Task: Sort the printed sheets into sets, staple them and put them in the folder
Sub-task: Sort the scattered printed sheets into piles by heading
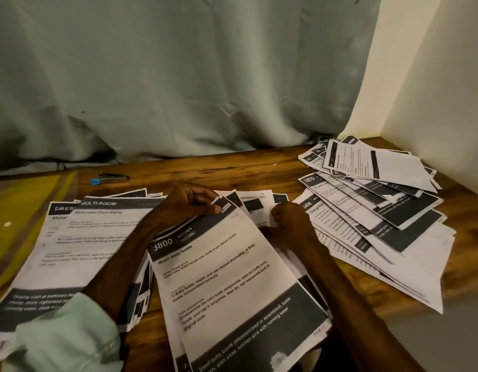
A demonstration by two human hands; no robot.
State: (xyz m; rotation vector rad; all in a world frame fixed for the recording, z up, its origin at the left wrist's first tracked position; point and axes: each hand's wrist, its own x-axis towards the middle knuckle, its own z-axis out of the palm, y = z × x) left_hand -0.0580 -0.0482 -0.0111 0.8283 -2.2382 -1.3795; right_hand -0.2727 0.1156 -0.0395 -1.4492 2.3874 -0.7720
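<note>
- Our left hand [189, 204] pinches the top corner of the 3800 sheet [227, 277].
- Our right hand [288, 220] curls beside it; whether it holds anything, we cannot tell.

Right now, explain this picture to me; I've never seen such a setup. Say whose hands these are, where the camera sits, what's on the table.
No machine here: a person wears one camera on the head, looking down at their hands. The left hand pinches the top corner of the middle stack, headed "Wash baby bottle". The right hand is curled at sheet edges beside it; its grip is unclear. On the wooden table lie a left pile, a right pile, a stapler and a yellow folder.
</note>
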